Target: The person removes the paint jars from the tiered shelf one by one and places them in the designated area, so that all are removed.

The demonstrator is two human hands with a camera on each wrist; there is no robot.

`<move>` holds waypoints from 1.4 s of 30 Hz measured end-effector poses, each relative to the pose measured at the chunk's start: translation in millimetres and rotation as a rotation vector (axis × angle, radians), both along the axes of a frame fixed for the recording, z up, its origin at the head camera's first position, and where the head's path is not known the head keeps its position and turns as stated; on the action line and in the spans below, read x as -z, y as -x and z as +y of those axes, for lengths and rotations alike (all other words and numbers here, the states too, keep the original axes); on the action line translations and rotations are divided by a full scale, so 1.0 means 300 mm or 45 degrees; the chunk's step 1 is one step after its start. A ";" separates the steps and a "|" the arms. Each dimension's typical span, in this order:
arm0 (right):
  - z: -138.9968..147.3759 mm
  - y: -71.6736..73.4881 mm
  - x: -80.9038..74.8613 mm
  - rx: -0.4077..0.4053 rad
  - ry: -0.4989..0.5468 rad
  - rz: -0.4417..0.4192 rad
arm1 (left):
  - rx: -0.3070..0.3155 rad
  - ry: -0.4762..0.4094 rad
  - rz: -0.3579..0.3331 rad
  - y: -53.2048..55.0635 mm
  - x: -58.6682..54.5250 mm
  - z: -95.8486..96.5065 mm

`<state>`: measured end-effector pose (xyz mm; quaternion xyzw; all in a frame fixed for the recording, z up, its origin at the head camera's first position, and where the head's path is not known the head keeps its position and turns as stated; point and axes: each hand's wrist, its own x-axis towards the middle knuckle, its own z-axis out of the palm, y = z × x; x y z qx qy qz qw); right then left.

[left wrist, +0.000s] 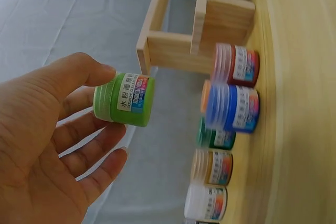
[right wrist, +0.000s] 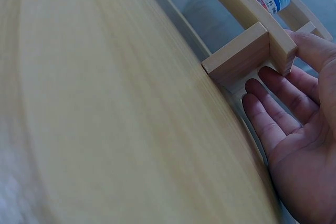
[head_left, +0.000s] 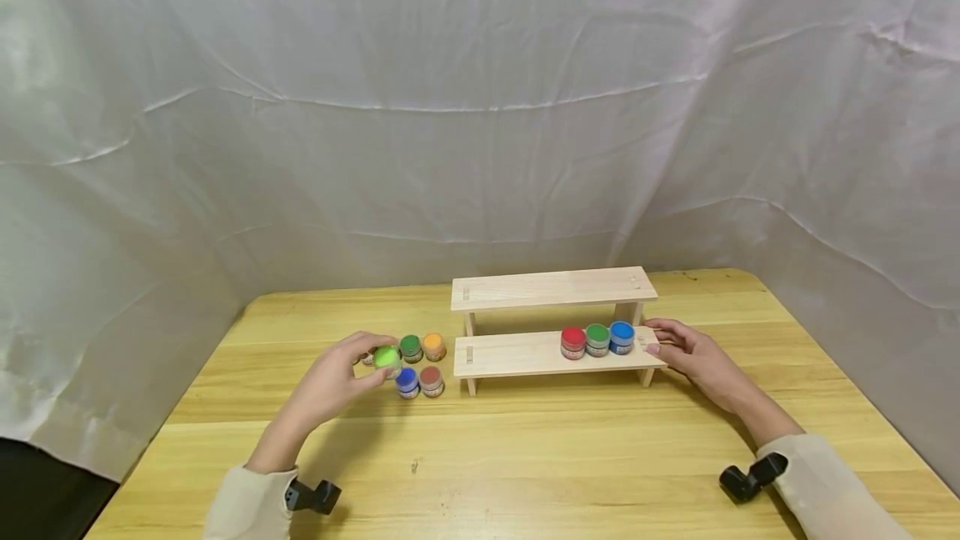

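Observation:
My left hand [head_left: 330,382] pinches a light green gouache paint jar [left wrist: 137,100] between thumb and fingers, raised above the table jars. Below and beside it stand a blue jar [head_left: 407,383], a reddish-brown jar [head_left: 431,382], a dark green jar [head_left: 411,348] and an orange jar [head_left: 433,347]. At the right end of a two-step wooden shelf [head_left: 517,357], my right hand [head_left: 697,363] grips the lower board, thumb at its edge and other fingers past the end. On that board sit a red jar [head_left: 573,343], a green jar [head_left: 597,340] and a blue-lidded jar [head_left: 622,338] in a row.
In the left wrist view, a white jar [left wrist: 206,203] and a tan-coloured jar [left wrist: 211,167] stand in the table group. The shelf's upper board [head_left: 551,287] rises behind the lower one. A pale cloth [head_left: 420,165] hangs behind the wooden table [head_left: 525,465].

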<state>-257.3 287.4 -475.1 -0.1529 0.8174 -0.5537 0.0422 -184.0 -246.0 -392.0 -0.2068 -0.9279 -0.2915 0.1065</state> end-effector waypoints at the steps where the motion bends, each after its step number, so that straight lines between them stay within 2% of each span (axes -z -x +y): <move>1: 0.000 -0.001 0.000 0.001 -0.003 0.000 | -0.001 -0.004 -0.005 0.000 0.002 -0.006; 9: 0.001 -0.005 -0.002 0.007 -0.028 0.004 | 0.014 0.018 -0.024 0.004 0.023 -0.047; 22: 0.000 -0.006 -0.006 0.004 -0.032 0.002 | 0.034 0.037 -0.104 0.025 0.075 -0.090; 27: -0.001 -0.007 -0.007 0.002 -0.030 0.005 | 0.038 0.031 -0.124 0.034 0.096 -0.099; 34: -0.003 -0.005 -0.006 -0.001 -0.015 0.007 | 0.031 0.031 -0.199 0.047 0.127 -0.101; 42: -0.004 -0.007 -0.008 0.013 -0.028 0.004 | 0.064 0.046 -0.202 0.054 0.147 -0.098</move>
